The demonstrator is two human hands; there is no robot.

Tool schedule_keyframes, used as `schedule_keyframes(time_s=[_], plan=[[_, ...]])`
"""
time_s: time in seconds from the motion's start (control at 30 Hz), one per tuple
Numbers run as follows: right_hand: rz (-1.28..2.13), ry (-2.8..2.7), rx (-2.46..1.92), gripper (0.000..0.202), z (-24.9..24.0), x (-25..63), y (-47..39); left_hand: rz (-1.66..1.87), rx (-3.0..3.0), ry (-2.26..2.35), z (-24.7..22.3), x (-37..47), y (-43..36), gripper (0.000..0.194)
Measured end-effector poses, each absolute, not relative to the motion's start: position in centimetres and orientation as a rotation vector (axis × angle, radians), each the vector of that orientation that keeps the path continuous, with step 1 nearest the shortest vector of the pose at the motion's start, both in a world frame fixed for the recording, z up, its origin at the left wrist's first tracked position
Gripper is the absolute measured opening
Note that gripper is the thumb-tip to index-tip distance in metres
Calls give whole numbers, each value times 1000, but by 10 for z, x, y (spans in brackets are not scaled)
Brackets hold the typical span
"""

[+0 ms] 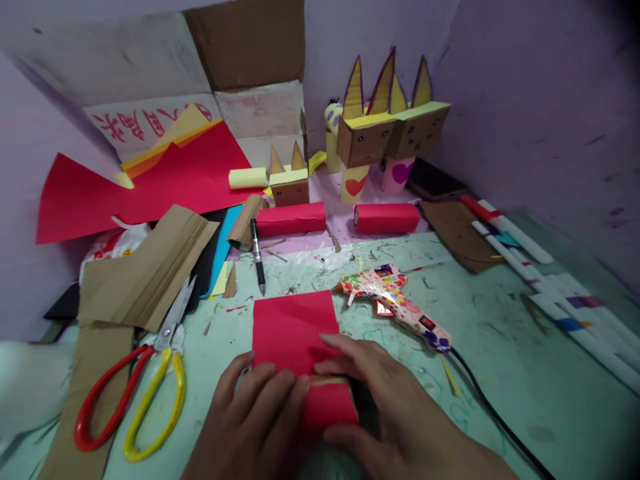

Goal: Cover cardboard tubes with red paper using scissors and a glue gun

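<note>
A sheet of red paper [295, 327] lies on the table in front of me, its far part flat. At its near end the paper wraps a small cardboard piece [327, 403], whose tan edge shows. My left hand [255, 413] presses its bent fingers onto the left side of the wrapped piece. Thumb and fingers of my right hand [385, 393] curve around its right side, gripping it. The underside of the piece is hidden. Beyond my right hand rests a flower-patterned glue gun [395, 303]; left of my left hand lie scissors [167, 340] with red and yellow handles.
Two red paper-covered rolls [290, 219] and a black pen [257, 257] lie farther back. Box-headed cardboard figures [365, 140] with pointed ears stand by the wall. Cardboard scraps [145, 273] are at left, white markers [515, 253] at right. The glue gun's black cord [495, 407] runs toward the front right.
</note>
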State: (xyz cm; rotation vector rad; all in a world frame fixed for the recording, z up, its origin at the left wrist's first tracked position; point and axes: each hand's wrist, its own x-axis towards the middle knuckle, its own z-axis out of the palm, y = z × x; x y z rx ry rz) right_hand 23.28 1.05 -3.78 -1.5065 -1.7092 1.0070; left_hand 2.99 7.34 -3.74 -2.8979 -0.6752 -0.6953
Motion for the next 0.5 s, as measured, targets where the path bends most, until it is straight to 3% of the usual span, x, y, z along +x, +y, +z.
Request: schedule_keyframes(time_s=[0.07, 0.23, 0.5], plan=[[987, -1625, -1499, 66, -39, 234, 9, -736, -2925, -693, -44, 28, 74, 26], [978, -1281, -1526, 35, -39, 236, 9, -637, -2942, -637, -48, 19, 79, 22], [1005, -1143, -1544, 35, -39, 233, 14, -406, -3005, -308, -35, 12, 107, 24]])
